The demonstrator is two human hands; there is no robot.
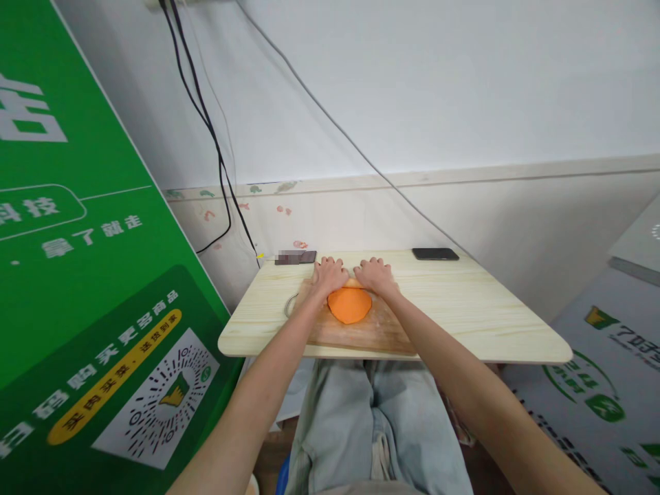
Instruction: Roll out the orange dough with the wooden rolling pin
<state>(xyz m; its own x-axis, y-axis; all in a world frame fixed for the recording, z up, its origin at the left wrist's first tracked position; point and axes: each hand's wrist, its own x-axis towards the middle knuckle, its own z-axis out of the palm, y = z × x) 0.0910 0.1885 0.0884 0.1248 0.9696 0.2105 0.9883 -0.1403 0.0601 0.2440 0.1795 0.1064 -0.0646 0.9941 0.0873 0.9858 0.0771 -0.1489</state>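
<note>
A flat, roughly round sheet of orange dough [349,306] lies on a wooden cutting board [361,338]. Across the dough's far edge runs a short stretch of a light wooden rolling pin [353,283]. My left hand [331,275] is curled over the pin's left end, and my right hand [375,276] over its right end. Both hands cover most of the pin, so its ends are hidden. A metal loop handle [289,304] sticks out at the board's left side.
The board rests on a pale wood-grain table [464,309] against a white wall. Two dark phones, a left one [308,257] and a right one [436,254], lie along the back edge. Cables [221,158] hang at the left. Green panel [128,275] stands left, another printed panel [592,344] right.
</note>
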